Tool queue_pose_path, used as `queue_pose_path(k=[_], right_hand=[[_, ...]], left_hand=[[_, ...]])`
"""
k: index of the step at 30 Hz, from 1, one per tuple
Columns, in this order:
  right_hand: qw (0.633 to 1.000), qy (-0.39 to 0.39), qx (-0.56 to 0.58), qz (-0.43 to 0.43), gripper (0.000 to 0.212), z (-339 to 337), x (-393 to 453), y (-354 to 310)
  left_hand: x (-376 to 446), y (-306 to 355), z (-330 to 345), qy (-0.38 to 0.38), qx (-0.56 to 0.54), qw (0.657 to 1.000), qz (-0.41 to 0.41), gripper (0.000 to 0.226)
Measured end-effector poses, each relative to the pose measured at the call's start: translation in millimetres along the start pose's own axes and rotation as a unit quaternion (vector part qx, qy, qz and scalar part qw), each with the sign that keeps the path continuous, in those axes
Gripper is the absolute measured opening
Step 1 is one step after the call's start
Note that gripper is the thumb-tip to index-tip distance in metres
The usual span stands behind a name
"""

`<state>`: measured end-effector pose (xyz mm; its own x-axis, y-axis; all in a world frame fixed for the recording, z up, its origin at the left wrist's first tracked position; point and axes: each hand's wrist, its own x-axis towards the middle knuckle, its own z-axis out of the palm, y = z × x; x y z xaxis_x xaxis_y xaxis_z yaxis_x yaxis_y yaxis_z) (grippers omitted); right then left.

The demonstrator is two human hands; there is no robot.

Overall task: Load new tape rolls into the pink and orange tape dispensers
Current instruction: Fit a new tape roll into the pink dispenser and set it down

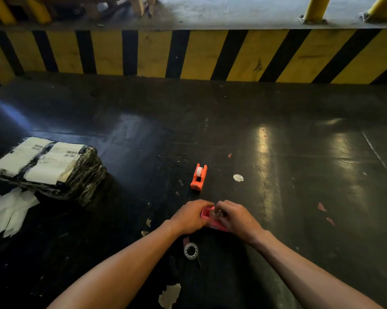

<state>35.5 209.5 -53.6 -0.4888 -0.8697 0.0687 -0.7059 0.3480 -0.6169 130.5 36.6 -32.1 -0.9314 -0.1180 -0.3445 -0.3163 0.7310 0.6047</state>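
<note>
Both hands meet low in the middle of the view on the pink tape dispenser (pixel 211 219): the left hand (pixel 191 216) is clamped around its left end, and the right hand (pixel 237 218) covers its right side with fingers curled down over the top, so most of the body is hidden and only a pink strip shows between them. At 12 o'clock from the hands, a little apart, stands the orange tape dispenser (pixel 198 177) with a white roll seated in it. At 6 o'clock, between the forearms, a clear tape roll (pixel 191 250) lies flat. A small white round disc (pixel 238 177) lies at 1 o'clock, just right of the orange one. Far off at 9 to 10 o'clock sits a bundle of black plastic-wrapped packages (pixel 54 172) with white shipping labels bearing barcodes; the print is too small to read. Beside it, at the left edge, lie crumpled white sheets (pixel 7 212). The surface (pixel 277 130) is black, glossy and scuffed, with peeled patches, scraps of paper and a few red flecks scattered on it. Along its far edge runs a barrier with yellow and black diagonal stripes (pixel 188 54), and beyond it, at 1 o'clock, yellow posts (pixel 315 10) are bolted to a grey floor.
</note>
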Motion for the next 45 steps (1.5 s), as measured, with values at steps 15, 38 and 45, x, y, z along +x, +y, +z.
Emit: queue_pose_path(k=[15, 38, 45], right_hand=[[0.998, 0.029, -0.044, 0.017, 0.033, 1.6, -8.3, -17.8], [1.0, 0.013, -0.011, 0.014, 0.039, -1.7, -10.9, -20.9], [0.991, 0.071, 0.02, 0.108, 0.014, 11.2, -10.4, -29.8]], left_hand=[[1.1, -6.3, 9.3, 0.033, -0.023, 0.999, -0.001, 0.06], [4.9, -11.8, 9.2, 0.02, -0.031, 0.999, -0.008, 0.061], [-0.3, -13.4, 14.1, 0.03, -0.07, 0.997, 0.003, 0.045]])
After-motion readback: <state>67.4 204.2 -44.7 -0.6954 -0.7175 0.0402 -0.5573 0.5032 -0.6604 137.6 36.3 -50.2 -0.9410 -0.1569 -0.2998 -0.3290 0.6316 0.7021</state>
